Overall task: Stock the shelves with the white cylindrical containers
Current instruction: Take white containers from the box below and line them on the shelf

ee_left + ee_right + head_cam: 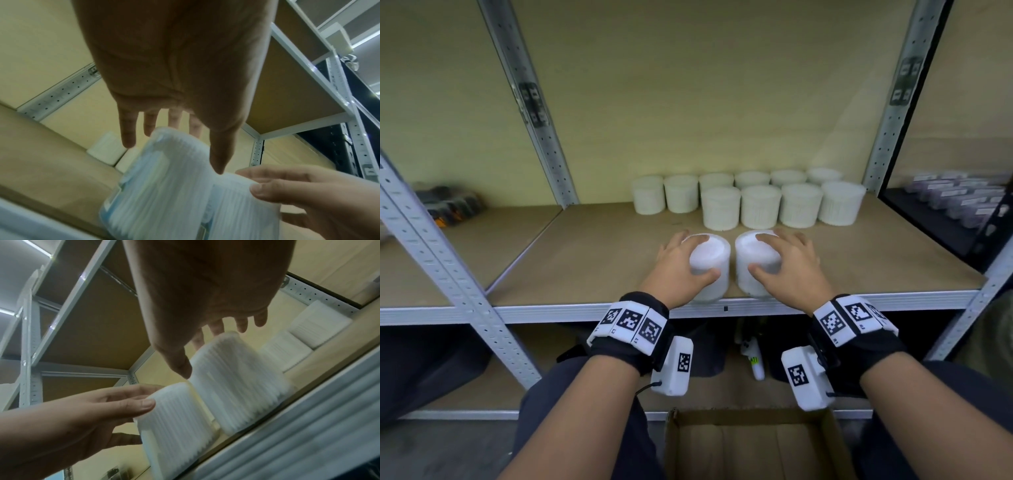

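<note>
Two white ribbed cylindrical containers stand side by side at the front edge of the shelf board (602,260). My left hand (697,257) grips the left container (717,284) from above, thumb on the near rim and fingers over the far rim. In the same way, my right hand (762,253) grips the right container (746,284). The left wrist view shows the left hand (185,146) over its container (160,178). The right wrist view shows the right hand (205,350) over its container (236,378). Both containers look blurred.
Several more white containers (760,205) stand in two rows at the back right of the shelf. Grey perforated uprights (541,137) frame the bay. An open cardboard box (750,445) sits below near my legs. Dark items (452,205) fill the left bay, purple packs (962,198) the right.
</note>
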`<state>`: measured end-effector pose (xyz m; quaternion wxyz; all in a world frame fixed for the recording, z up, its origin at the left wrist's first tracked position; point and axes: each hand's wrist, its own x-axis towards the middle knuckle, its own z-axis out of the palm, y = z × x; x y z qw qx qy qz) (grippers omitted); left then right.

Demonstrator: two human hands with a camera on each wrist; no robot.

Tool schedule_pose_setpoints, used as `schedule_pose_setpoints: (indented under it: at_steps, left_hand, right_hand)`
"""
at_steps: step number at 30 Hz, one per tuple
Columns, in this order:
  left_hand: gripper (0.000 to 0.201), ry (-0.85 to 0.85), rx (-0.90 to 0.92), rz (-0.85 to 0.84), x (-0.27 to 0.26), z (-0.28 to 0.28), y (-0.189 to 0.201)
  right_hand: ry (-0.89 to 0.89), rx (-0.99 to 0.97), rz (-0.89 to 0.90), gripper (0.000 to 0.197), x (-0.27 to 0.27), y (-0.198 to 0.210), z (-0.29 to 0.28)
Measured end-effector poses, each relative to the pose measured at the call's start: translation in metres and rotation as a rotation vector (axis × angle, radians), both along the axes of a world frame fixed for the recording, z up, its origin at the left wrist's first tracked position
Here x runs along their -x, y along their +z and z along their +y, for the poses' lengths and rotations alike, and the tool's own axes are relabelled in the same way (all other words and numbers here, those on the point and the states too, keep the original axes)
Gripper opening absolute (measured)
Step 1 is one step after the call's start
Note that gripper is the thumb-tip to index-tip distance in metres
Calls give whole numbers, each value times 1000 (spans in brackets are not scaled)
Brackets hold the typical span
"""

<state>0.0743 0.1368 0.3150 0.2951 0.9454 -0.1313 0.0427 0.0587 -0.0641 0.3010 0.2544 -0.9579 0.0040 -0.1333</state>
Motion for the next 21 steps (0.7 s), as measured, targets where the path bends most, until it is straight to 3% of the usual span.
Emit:
schedule_pose_setpoints:
  at_steps: [6,9,21]
  left_hand:
    - [33,-13,-19,-158,14,3,13]
    - [23,-11,-38,-146,15,2,15]
    - [16,20,-37,-163,5,-1,13]
  right_hand:
    - [12,-14,-4,31,10,20,-3]
    - [31,-9,57,29,12,27,-6]
    - [101,50,22,22,0,28,-7]
